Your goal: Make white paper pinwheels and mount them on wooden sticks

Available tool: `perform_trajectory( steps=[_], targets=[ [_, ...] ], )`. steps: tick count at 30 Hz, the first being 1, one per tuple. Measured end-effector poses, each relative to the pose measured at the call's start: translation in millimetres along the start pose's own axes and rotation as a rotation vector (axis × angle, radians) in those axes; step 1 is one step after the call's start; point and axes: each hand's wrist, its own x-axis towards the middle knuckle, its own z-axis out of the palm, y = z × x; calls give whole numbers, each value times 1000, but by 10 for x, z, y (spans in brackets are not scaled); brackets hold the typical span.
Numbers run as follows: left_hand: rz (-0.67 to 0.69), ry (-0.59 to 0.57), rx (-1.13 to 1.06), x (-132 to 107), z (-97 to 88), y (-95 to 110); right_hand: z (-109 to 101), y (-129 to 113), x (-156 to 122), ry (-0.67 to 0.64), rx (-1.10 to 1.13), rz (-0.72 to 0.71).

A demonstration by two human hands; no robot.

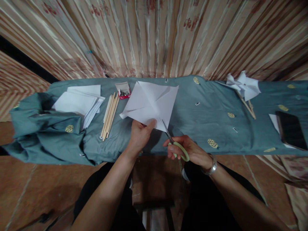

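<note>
My left hand grips the near edge of a white sheet of paper, thumb on top and fingers underneath. The sheet has crease lines, and slits run in from its corners toward the middle. A pair of scissors with pale green handles is in my right hand, fingers through the loops. Its blades meet the paper at the near right corner, just right of my left thumb. The paper is held a little above the cloth, tilted toward me.
Left on the green cloth lie wooden sticks, a small red box of metal pins and a stack of white paper. Paper pinwheels on sticks and a dark phone lie right. A pleated curtain hangs behind.
</note>
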Motion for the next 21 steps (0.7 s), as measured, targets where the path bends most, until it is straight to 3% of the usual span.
perform_trajectory(
  steps=[21],
  targets=[
    [-24, 9, 11, 13, -24, -7, 29, 80, 30, 29, 81, 17]
  ],
)
